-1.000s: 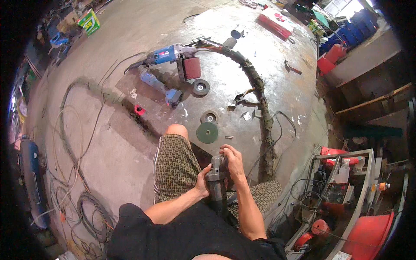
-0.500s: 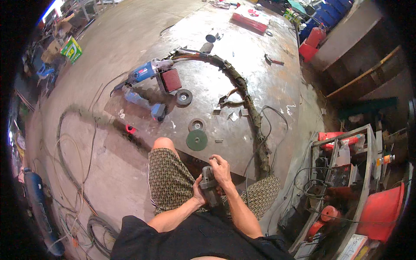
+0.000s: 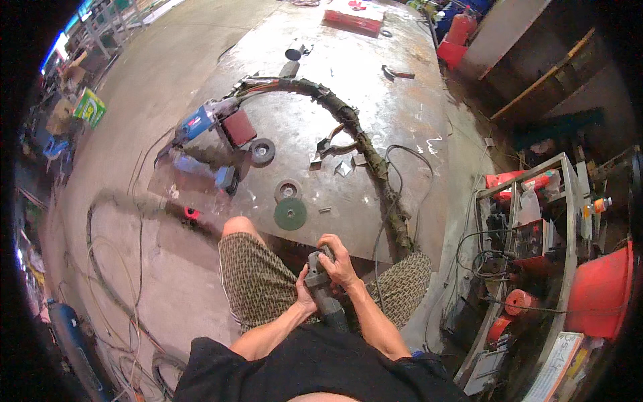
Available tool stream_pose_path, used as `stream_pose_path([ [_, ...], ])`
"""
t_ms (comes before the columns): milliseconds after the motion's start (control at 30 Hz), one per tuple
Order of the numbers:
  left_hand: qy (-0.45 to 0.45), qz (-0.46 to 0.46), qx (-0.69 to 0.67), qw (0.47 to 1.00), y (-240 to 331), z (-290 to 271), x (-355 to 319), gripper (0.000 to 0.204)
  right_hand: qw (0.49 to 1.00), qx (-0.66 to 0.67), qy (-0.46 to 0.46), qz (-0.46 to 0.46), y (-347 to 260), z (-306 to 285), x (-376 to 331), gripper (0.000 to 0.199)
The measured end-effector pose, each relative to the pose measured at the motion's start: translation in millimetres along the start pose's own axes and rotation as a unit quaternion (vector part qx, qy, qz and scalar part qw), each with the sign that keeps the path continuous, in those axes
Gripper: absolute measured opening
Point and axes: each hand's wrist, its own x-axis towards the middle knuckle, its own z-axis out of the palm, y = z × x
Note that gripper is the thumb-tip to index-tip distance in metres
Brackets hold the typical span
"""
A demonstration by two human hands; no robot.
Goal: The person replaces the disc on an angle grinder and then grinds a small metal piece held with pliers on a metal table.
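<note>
Over my lap, a dark grey angle grinder is held with its head end toward the metal table. My left hand is wrapped round the left side of its body. Near the head end, my right hand is closed over the tool, fingers bent and pressed on it; what its fingertips touch is too small to tell. Beyond my hands a green disc lies on the table, partly over a greyish grinding disc. A small metal pin rests to their right.
A long curved branch-like piece arches across the table. At left lie a blue power tool, another blue tool and a black-rimmed wheel. A hammer lies farther off. A metal rack and red bucket stand at right.
The whole view has shifted, so the table and its objects appear farther left and higher. My hands stay on the grinder, the right one still at its head end.
</note>
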Motion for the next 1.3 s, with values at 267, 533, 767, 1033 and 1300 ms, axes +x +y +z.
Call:
stream_pose_path([
  [267, -0.104, -0.021, -0.045, 0.993, 19, -2, -4, 0.074, 0.991, -0.078, -0.081, -0.067, -69, -20, 10, 0.029],
  [533, -0.169, -0.061, -0.114, 0.977, 11, -10, 1, 0.073, 0.979, -0.173, -0.007, 0.104, -32, -18, -14, 0.026],
  [767, -0.14, -0.059, -0.096, 0.984, 9, -10, 16, 0.073, 0.967, -0.169, -0.055, 0.182, -22, -26, 6, 0.031],
  [1033, -0.194, -0.069, -0.115, 0.972, 7, -12, 22, 0.075, 0.97, -0.197, -0.023, 0.14, -19, -39, 8, 0.025],
  [1300, -0.186, -0.06, -0.119, 0.973, 13, -4, 17, 0.072, 0.967, -0.223, -0.052, 0.108, -35, -25, 7, 0.028],
])
